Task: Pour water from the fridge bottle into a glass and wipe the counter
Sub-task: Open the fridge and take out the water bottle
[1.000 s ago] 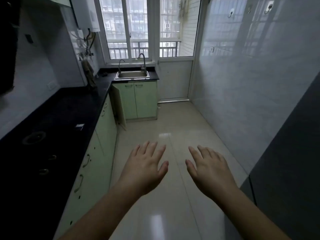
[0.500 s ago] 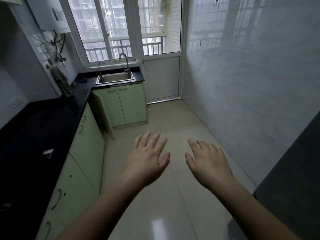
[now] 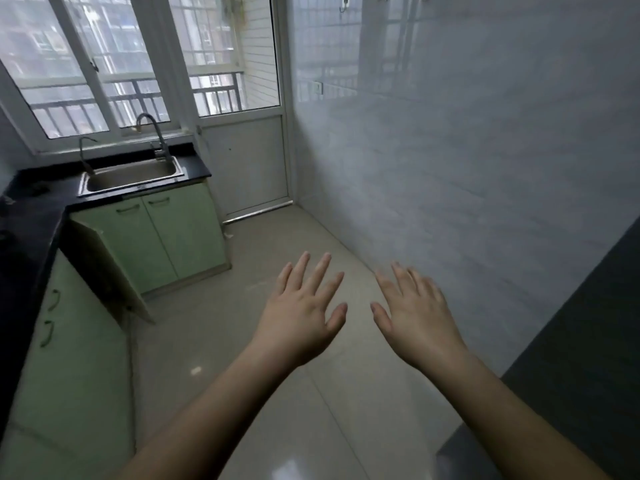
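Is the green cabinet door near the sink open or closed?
Open. The cabinet door swings out over the floor, beside the closed doors under the sink.

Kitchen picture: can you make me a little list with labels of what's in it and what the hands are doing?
place: narrow kitchen
left hand: open, fingers spread, holding nothing
right hand: open, fingers spread, holding nothing
counter: black, on the left
sink: metal, under the window, with a tap
cabinets: green; one door by the corner hangs open
bottle, glass: not in view
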### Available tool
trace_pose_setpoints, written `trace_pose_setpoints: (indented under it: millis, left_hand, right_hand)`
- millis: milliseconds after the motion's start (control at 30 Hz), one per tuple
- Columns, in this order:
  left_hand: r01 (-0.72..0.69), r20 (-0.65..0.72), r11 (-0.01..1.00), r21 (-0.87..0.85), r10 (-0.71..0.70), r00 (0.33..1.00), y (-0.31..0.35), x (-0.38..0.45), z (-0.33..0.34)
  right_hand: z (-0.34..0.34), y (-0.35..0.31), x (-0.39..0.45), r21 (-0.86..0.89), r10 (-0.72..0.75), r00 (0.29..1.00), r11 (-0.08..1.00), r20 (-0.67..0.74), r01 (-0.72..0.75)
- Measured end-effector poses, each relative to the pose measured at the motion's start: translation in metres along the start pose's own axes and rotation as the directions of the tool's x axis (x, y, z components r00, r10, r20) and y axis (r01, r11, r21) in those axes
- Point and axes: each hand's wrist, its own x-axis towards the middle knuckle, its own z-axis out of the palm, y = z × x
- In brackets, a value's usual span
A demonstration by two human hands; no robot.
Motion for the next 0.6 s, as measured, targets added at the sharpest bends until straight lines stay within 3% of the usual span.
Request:
trace_pose_setpoints:
  millis: [267, 600]
  left_hand:
    - [-0.215, 0.044, 0.976, -0.045, 0.217, 0.975, -0.03, 0.073, 0.017]
    - [-0.45, 0.021, 0.887, -0.105, 0.455, 0.89, 0.02, 0.163, 0.047]
  right_hand:
    - [0.008, -0.002, 0.04, -0.03, 0.201, 0.98, 0.979, -0.006, -0.201]
    - [0.009, 0.064, 0.053, -0.039, 0.449, 0.894, 0.893, -0.015, -0.449]
